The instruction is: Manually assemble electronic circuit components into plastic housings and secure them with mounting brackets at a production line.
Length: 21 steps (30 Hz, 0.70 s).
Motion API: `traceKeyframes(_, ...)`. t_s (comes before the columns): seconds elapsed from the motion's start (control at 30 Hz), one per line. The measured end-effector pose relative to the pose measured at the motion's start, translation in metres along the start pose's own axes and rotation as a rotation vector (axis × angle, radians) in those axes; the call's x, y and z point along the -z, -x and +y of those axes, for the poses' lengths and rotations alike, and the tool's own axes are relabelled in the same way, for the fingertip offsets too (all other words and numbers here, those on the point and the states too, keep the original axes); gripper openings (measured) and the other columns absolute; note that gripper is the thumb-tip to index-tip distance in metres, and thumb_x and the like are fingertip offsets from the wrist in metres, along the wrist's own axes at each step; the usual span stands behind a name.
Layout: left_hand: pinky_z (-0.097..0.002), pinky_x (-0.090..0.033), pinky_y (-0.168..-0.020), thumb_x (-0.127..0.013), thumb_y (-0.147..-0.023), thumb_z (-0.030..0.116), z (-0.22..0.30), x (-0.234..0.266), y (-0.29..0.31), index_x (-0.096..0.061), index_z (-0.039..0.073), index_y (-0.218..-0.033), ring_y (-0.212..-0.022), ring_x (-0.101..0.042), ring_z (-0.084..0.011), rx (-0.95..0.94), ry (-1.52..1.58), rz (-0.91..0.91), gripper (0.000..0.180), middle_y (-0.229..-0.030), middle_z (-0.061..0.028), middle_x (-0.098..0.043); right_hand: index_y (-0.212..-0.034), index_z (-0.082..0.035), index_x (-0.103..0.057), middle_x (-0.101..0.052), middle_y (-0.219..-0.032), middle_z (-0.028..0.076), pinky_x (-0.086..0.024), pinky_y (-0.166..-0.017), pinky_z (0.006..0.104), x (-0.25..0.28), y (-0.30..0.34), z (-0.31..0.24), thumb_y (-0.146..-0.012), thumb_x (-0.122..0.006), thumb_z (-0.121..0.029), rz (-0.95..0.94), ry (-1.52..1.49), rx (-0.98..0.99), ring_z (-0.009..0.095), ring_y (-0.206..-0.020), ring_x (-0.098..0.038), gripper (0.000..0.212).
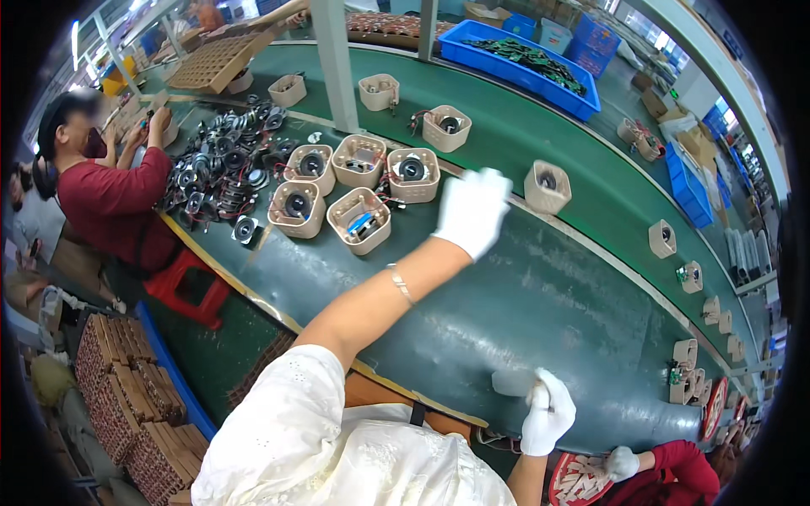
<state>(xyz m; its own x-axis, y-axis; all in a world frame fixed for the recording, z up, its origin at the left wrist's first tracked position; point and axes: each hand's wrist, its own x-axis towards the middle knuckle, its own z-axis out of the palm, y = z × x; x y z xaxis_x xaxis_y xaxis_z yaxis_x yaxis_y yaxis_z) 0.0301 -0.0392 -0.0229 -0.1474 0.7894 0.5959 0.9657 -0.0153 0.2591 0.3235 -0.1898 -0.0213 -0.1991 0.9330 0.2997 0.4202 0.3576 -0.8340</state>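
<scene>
Head view: left arm extended forward over the green bench [447, 316], elbow slightly bent; gloved left hand [475, 215] back up, fingers close together and pointing away from the body. Cannot tell whether these fingers grasp anything; the hand's own back hides their undersides. Right forearm short in view from the lower edge; gloved right hand [548, 413] raised, fingers curled in toward the thumb. A pale translucent piece [510, 383] lies just left of the right fingertips; cannot tell whether they pinch its edge. Containers: 1 cream housing [547, 199], round dark part inside, stands just right of the left fingers, apart from them. Left of the same fingers, 5 open cream housings [413, 193] stand grouped: 3 show a black round speaker [297, 205] facing up, 1 shows a blue part [364, 225], 1 a silvery and dark part [361, 160]. Beyond the left fingertips, farther off, a blue tray [518, 87] holds many green circuit boards [527, 63]. Well left of them: heaped loose speakers [221, 164].
</scene>
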Motion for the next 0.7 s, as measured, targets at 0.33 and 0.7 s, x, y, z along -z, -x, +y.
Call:
traceKeyframes(0.33,-0.0458,-0.050,-0.075,-0.061,-0.083,0.014,-0.043,0.024,0.038,-0.073,0.012,-0.091,-0.085,-0.063,-0.0311,-0.252,-0.084,-0.366,0.014,-0.085,-0.0127,-0.064,-0.111,0.005,-0.071,-0.066,-0.071,0.005,-0.041,-0.054,0.0226,-0.001,0.001,0.009,-0.095,-0.058,-0.003,0.101,-0.327,-0.324,0.007,-0.056,-0.052,0.023)
traceKeyframes(0.7,-0.0389,-0.052,-0.091,-0.061,-0.089,0.006,0.063,0.088,0.165,-0.070,0.006,-0.112,-0.101,-0.066,-0.0315,-0.011,0.595,-0.338,0.025,-0.114,-0.0136,-0.068,-0.118,0.002,-0.071,-0.072,-0.080,0.006,-0.051,-0.066,0.0260,-0.040,-0.011,0.001,-0.096,-0.061,-0.003,0.137,-0.208,-0.358,0.009,-0.067,-0.061,0.025)
